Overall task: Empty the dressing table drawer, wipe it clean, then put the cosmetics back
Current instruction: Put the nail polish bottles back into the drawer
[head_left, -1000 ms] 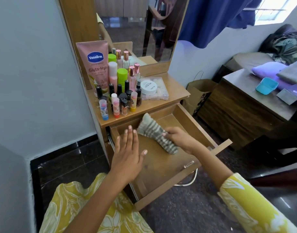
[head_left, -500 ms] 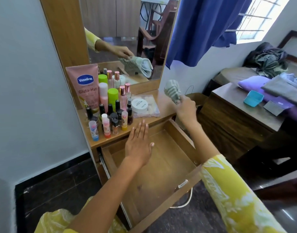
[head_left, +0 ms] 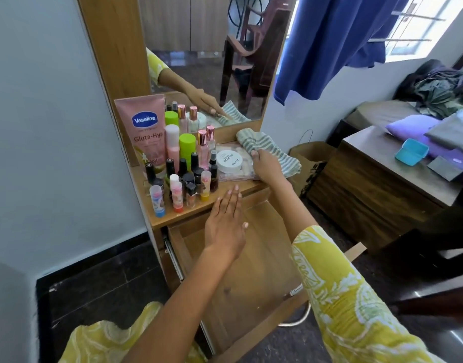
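Note:
The wooden drawer [head_left: 254,268] is pulled out below the dressing table top [head_left: 173,216] and holds nothing. My left hand [head_left: 226,224] hovers flat over its back part, fingers apart, palm down. My right hand [head_left: 267,166] rests on the table top's right end, fingers closed on a grey-and-white striped cloth [head_left: 264,148] that lies on the surface. Cosmetics stand in a cluster on the top: a pink Vaseline tube [head_left: 144,129], green-capped bottles [head_left: 187,148], several small bottles and lip balms [head_left: 178,195], a white round jar [head_left: 229,161] on a clear case.
A mirror [head_left: 209,56] rises behind the table. To the right are a brown paper bag [head_left: 311,163] on the floor, a low wooden table [head_left: 369,184] with a turquoise box [head_left: 411,151], and a blue curtain [head_left: 337,43]. A grey wall stands on the left.
My right hand lifted the striped cloth out of the drawer and brought it down onto the table top's right end. My left hand stayed over the drawer and shifted a little towards its back.

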Motion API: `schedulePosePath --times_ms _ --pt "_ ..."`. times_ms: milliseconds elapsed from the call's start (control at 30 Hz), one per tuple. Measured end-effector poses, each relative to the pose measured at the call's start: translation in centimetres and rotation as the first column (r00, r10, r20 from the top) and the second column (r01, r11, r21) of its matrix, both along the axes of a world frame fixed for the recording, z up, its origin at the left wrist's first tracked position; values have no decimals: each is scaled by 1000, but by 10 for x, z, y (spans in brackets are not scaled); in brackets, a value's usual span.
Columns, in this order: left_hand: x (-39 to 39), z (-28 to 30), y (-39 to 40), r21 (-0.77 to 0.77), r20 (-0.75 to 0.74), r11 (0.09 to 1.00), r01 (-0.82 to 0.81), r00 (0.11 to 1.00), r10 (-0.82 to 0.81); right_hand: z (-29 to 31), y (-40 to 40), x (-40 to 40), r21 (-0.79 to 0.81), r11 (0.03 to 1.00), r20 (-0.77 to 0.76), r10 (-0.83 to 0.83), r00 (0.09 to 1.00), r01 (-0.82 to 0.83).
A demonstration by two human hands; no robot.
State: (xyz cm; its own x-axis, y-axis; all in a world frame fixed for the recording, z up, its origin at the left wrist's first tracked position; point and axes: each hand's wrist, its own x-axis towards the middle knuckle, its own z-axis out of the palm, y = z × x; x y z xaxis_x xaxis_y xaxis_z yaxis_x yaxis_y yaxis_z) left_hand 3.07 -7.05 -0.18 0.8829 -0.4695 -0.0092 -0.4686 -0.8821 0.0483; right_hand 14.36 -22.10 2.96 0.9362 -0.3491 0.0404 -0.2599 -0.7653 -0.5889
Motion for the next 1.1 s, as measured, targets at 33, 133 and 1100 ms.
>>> schedulePosePath --times_ms 33,133,1100 --pt "0 0 0 1 2 1000 0 1000 0 0 2 -5 5 1000 28 1 1000 -1" --pt "0 -1 0 5 10 1000 -2 1000 2 -3 11 -33 -46 999 180 4 984 4" --pt "-51 16 122 -701 297 699 -141 833 466 -69 125 -173 20 956 413 258 873 -292"
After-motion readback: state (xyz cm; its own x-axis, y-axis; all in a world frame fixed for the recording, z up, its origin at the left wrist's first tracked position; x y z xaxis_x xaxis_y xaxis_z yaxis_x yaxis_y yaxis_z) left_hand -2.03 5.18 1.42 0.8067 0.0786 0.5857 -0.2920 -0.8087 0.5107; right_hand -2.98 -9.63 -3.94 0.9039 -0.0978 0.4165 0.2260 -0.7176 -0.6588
